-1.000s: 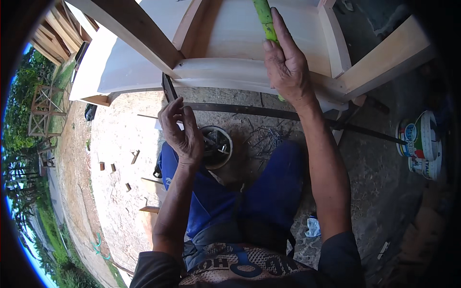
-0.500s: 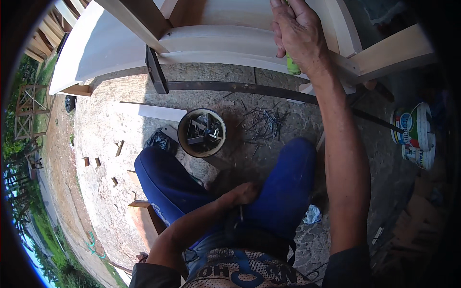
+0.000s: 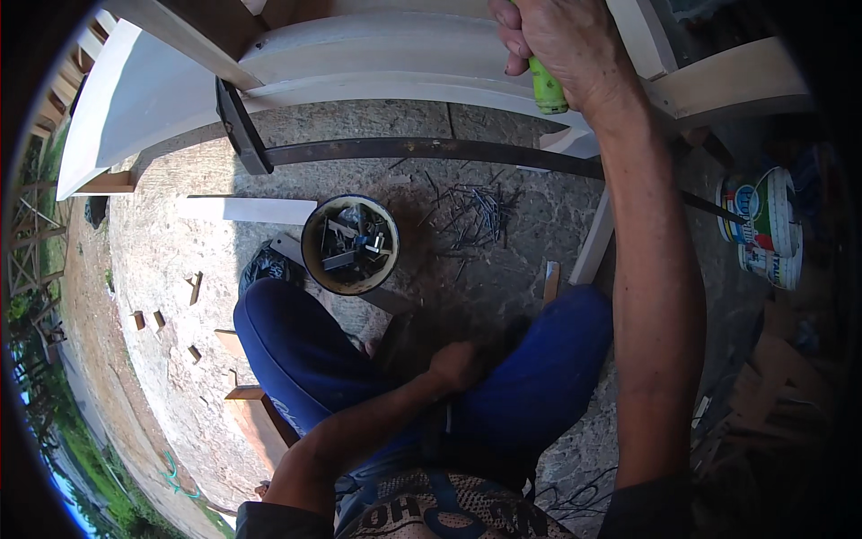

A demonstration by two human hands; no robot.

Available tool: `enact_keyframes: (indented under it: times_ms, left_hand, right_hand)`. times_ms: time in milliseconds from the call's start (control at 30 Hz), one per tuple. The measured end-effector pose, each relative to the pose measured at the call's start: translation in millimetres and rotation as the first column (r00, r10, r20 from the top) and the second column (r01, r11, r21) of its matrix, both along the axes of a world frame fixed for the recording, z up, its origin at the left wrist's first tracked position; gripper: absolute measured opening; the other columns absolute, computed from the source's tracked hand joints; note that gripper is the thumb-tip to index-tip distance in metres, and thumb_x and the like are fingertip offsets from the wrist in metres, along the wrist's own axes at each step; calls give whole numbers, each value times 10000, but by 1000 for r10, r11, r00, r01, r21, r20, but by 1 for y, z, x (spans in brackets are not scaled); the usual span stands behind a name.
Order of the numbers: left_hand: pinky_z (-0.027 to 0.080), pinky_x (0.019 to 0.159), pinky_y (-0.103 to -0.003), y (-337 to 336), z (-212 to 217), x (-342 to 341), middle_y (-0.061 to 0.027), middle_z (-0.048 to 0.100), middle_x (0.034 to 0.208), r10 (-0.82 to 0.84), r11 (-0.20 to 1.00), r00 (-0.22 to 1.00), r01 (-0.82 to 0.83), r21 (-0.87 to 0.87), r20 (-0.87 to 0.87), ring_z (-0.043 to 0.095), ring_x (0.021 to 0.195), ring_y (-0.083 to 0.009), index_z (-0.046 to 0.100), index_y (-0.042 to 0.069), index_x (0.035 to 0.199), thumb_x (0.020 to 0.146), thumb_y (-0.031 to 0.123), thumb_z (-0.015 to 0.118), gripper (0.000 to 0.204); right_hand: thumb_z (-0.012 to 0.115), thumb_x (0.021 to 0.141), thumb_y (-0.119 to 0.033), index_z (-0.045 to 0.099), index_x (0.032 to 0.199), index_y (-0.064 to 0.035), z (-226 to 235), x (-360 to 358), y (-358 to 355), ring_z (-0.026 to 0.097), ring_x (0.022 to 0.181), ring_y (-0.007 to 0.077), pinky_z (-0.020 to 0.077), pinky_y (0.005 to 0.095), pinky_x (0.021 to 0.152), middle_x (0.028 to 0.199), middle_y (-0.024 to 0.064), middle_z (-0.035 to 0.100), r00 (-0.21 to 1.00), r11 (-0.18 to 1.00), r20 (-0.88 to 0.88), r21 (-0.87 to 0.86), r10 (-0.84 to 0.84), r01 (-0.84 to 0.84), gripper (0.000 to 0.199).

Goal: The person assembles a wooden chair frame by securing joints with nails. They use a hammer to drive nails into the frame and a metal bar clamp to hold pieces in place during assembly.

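My right hand [image 3: 575, 45] is raised at the top right, its fingers wrapped round the green handle [image 3: 546, 87] of a tool. The rest of that tool is out of sight beyond the hand and the upper edge. Right beside it runs a pale wooden rail [image 3: 377, 49], part of a frame. My left hand [image 3: 455, 366] rests low between my thighs, against the blue trousers [image 3: 548, 359]. Its back shows, but the fingers are hidden in shadow.
A dark metal bar clamp [image 3: 404, 150] crosses below the wood. Beneath it, a round tub of metal hardware [image 3: 316, 260] stands near loose nails [image 3: 485, 211]. A white strip [image 3: 251, 209] and several wood offcuts [image 3: 194, 287] lie left. Paint buckets [image 3: 781, 216] stand right.
The view has shifted, so the frame, clamp and tub appear farther left and slightly higher. My right hand keeps its grip on the green handle; my left hand stays at my lap.
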State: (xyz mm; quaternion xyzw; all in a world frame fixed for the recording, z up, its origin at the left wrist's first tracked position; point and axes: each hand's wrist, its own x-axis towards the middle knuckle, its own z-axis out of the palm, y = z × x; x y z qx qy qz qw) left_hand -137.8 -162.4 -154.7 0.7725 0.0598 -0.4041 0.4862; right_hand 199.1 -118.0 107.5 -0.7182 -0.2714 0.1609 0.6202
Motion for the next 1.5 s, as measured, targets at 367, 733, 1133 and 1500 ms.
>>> enact_keyframes:
  times_ms: [367,733,1133,1500]
  left_hand:
    - [564,827,-498,33,-5,0,-211,723,975,141,950,973,-184,251,181,705,948,-416,681,92,1080,922,370,642,322]
    - [524,810,-516,96,49,17,-213,659,922,258,892,808,-409,189,530,659,925,-437,602,7,915,839,113,614,131]
    - [535,781,-522,308,69,83,-240,714,885,314,702,806,-553,449,502,706,884,-437,679,9,966,962,212,585,224]
    - [531,809,-552,235,-124,227,-230,701,1034,-77,780,662,-426,459,745,679,953,-437,716,62,1076,936,203,606,227]
  right_hand:
    - [473,1097,-217,242,1636,-164,0,-1,2,407,467,58,458,237,402,650,-48,435,998,998,-1,-12,-60,60,588]
    - [482,1088,-216,270,1629,-168,6,-15,7,399,455,65,443,241,388,642,-47,437,992,994,73,5,-107,107,583]
    - [472,1097,-219,236,1633,-139,3,-15,12,409,455,54,445,223,378,644,-50,442,991,996,106,24,-88,86,592]
    - [478,1101,-232,224,1635,-119,5,-3,12,418,463,66,459,243,412,634,-42,441,995,993,6,-63,-95,95,602]
